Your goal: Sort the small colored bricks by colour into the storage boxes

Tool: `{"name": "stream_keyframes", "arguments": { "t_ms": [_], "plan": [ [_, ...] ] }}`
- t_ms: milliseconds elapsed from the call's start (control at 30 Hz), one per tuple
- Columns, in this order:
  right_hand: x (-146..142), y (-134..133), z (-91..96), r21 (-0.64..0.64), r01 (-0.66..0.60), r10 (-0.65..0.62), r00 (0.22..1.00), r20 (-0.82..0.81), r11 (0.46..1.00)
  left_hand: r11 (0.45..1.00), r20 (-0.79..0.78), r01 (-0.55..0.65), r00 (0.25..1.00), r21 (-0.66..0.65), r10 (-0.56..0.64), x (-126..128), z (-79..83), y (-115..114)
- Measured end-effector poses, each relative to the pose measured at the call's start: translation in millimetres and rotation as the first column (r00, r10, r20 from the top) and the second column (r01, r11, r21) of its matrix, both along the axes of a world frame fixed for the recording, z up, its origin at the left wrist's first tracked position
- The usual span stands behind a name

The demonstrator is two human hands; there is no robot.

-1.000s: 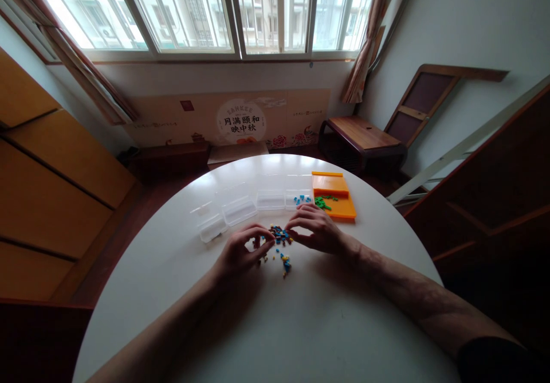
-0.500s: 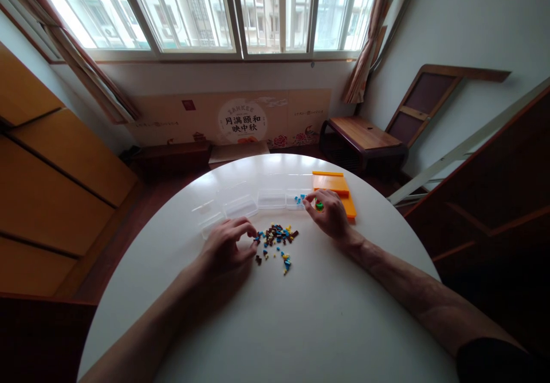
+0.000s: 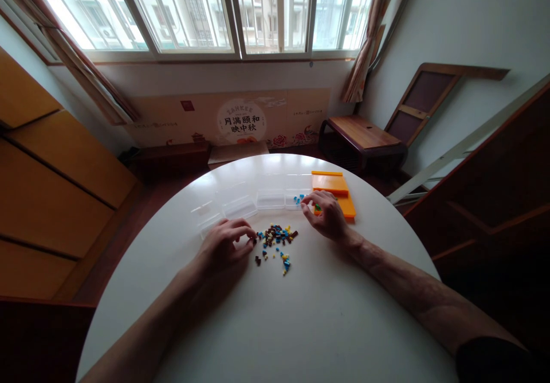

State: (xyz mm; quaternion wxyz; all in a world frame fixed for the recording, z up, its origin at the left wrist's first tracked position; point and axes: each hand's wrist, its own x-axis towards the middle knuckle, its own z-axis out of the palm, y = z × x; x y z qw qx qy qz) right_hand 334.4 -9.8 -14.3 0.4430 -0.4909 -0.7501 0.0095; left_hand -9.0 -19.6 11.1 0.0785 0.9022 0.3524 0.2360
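Note:
A pile of small toy bricks (image 3: 277, 234) in brown, blue and yellow lies on the white table between my hands. At its left edge, my left hand (image 3: 227, 242) has thumb and forefinger closed around a small dark brick (image 3: 254, 241). My right hand (image 3: 326, 214) hovers by a clear plastic box (image 3: 292, 206) with several light blue bricks (image 3: 298, 199) inside. Its thumb and forefinger curl together at the tips; whatever they hold is too small to tell. Green pieces (image 3: 317, 206) show partly behind that hand, by an orange plastic case (image 3: 330, 183).
More clear boxes stand in an arc to the left, among them a middle box (image 3: 270, 200) and a left box (image 3: 240, 208). A few loose bricks (image 3: 286, 265) lie nearer me. The round table's (image 3: 275, 325) far edge faces a window. A wooden chair (image 3: 365, 136) stands beyond on the right.
My left thumb and forefinger have come together on a dark brick at the pile's edge. My right hand has shifted slightly, now covering more of the green pieces.

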Motion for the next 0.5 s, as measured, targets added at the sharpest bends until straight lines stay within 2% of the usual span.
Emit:
{"name": "stream_keyframes", "arguments": {
  "t_ms": [500],
  "plan": [
    [0.1,-1.1,1.6,-0.005,-0.018,0.018,1.000,-0.003,1.000,0.998,-0.025,-0.052,0.998,-0.026,0.051,-2.8,6.5,0.3]
  ]
}}
